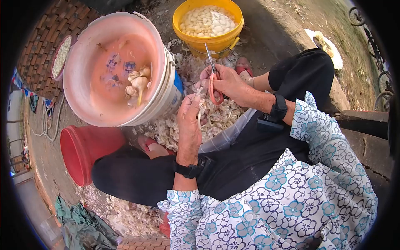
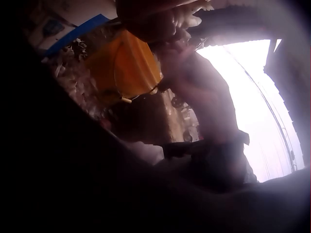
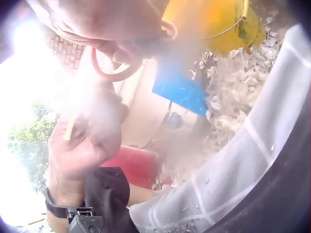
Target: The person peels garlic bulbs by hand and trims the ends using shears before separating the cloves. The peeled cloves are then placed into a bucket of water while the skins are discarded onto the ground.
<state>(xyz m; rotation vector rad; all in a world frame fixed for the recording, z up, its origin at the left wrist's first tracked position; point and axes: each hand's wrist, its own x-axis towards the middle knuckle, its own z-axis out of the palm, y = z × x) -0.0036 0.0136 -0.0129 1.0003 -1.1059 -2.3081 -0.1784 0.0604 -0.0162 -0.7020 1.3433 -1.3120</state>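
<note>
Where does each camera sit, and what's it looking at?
Head: on the person's head, facing forward and down at the left hand, right hand and scissors; sleeves and legs show.
Left wrist: worn there, facing the yellow bucket and the right hand, which shows dimly.
Right wrist: worn there, facing the left hand and scissors; part of the right hand shows above.
Both wrist views share the yellow bucket.

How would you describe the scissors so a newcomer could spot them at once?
In the head view, find the big white bucket with a pinkish inside, then look to its right. There the right hand holds the scissors, blade pointing toward the yellow bucket. Their orange-red loop handles and metal blade set them apart from the pale stem in the left hand.
</note>
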